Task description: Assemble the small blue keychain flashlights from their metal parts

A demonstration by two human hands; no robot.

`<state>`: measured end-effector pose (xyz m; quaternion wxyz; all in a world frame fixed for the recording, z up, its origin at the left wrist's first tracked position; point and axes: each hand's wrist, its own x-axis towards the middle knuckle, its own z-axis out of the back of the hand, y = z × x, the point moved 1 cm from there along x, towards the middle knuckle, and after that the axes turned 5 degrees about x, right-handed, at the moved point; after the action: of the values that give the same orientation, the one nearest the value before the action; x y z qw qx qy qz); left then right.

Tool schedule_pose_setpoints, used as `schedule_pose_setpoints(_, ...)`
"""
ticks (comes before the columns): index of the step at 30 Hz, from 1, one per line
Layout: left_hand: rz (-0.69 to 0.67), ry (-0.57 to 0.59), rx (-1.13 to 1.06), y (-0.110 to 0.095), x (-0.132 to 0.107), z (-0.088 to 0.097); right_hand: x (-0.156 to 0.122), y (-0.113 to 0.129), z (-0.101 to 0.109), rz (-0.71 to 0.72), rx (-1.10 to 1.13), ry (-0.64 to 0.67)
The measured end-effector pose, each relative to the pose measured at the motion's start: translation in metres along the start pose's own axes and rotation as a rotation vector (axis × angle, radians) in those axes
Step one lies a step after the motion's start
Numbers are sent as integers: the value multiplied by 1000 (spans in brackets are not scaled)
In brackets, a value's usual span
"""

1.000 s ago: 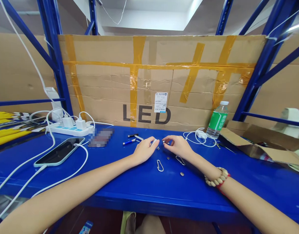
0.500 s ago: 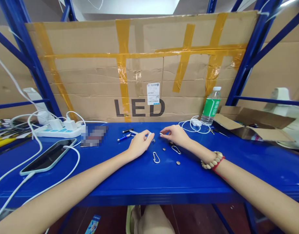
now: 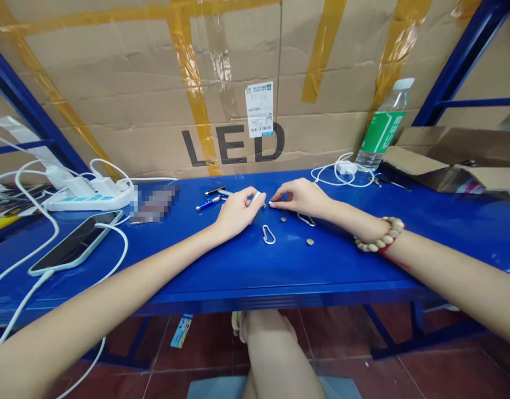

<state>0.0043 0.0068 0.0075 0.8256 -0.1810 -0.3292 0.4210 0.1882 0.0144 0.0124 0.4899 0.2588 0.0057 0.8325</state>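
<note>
My left hand (image 3: pixel 235 213) rests on the blue shelf top (image 3: pixel 246 266), fingers pinched round a small silver tube (image 3: pixel 255 197). My right hand (image 3: pixel 301 197) is just to its right, fingertips pinched on a tiny silver part (image 3: pixel 271 203) close to the tube's end. Below the hands lie a silver carabiner clip (image 3: pixel 269 235), a second clip (image 3: pixel 307 220) partly under my right wrist, and two small round button cells (image 3: pixel 310 241). A blue pen-like light (image 3: pixel 208 204) and a black one (image 3: pixel 214 191) lie left of my left hand.
A phone (image 3: pixel 74 243) on a white cable lies at the left, near a white power strip (image 3: pixel 88 198) with chargers. A green-labelled water bottle (image 3: pixel 383 128) and an open cardboard box (image 3: pixel 446 158) stand at the right. A taped cardboard sheet marked LED (image 3: pixel 234 145) backs the shelf.
The camera has tilted down and drawn closer, so my knee and the floor show. Both hands have stayed pinched together over the same spot on the shelf.
</note>
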Motion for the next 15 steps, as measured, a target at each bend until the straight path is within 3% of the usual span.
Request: schedule_pose_setpoints(15,-119,43,49,0,2,-5,-1,-6,-6,31,19,-32)
